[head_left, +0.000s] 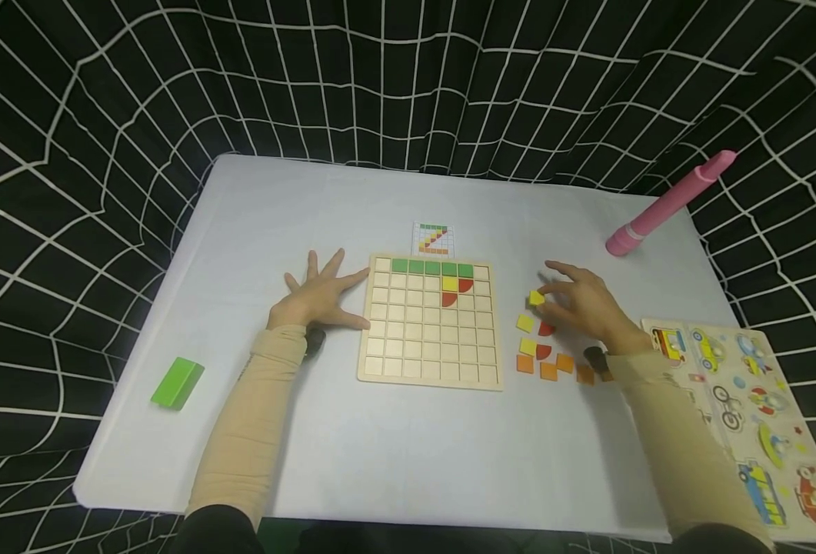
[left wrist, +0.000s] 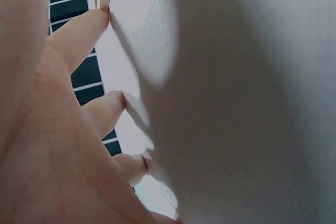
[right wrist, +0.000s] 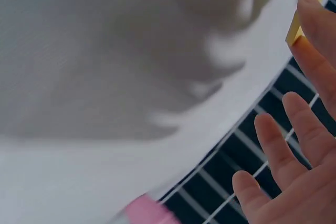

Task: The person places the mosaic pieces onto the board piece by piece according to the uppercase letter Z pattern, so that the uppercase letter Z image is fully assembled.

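A square wooden grid board (head_left: 421, 331) lies in the middle of the white table. Green tiles (head_left: 432, 268) run along its top row, with a yellow tile (head_left: 450, 284) and two red quarter-round tiles (head_left: 466, 285) below them. My left hand (head_left: 311, 298) is spread flat, thumb and index fingertip touching the board's left edge. My right hand (head_left: 583, 306) pinches a yellow square tile (right wrist: 295, 29) between thumb and index finger, lifted above the table to the board's right; its other fingers are extended. Under it lie loose yellow (head_left: 525, 323), red (head_left: 544, 352) and orange tiles (head_left: 549, 372).
A small pattern card (head_left: 434, 240) lies just beyond the board. At the far left is a green block (head_left: 178, 383). A pink cylinder (head_left: 664, 208) stands at the back right. A picture puzzle board (head_left: 747, 415) overlaps the right table edge. Black netting surrounds the table.
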The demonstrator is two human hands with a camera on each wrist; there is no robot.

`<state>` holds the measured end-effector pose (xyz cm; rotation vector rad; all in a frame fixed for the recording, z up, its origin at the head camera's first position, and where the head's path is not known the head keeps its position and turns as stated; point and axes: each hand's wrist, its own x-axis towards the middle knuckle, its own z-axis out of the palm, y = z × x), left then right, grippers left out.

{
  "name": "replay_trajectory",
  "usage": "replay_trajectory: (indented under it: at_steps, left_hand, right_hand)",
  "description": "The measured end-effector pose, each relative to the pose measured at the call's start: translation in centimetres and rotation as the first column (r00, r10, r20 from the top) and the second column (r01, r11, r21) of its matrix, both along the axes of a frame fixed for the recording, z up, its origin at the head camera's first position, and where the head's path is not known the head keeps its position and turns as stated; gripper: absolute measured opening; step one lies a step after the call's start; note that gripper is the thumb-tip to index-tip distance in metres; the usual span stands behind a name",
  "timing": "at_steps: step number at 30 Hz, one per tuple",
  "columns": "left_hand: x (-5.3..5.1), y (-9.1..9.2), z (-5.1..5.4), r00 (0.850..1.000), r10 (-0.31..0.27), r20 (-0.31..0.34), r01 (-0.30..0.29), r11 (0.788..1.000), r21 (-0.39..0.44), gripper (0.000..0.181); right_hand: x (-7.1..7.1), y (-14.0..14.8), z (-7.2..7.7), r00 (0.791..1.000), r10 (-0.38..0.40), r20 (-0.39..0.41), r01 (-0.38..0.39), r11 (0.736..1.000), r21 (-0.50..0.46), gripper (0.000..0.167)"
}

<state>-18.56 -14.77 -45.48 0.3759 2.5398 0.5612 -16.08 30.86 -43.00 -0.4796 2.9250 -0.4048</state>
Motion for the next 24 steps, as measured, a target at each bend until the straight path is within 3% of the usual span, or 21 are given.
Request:
replay_trajectory:
  at_steps: [10, 18, 24]
  left_hand:
    - [0.0, 0.1, -0.1, 1.0, 0.007, -0.004, -0.007, 1.0, -0.005, 0.107]
    - [-0.1, 0.2, -0.2, 1.0, 0.006, -0.004, -0.006, 1.0, -0.005, 0.107]
    - [-0.1, 0.1, -0.1, 1.0, 0.009, -0.001, -0.009, 1.0, -0.009, 0.107]
  right_hand:
    - [-2.0, -6.1, 0.4, 0.988, 0.127, -0.093, -0.129, 0.992, -0.015, 0.033]
    - [-3.1, -10.9, 0.4, 0.979, 0.19, -0.071, -0.192, 0.981, -0.035, 0.035]
    - [-3.5, -13.2, -0.1, 0.961, 0.263, -0.089, -0.264, 0.964, -0.006, 0.036]
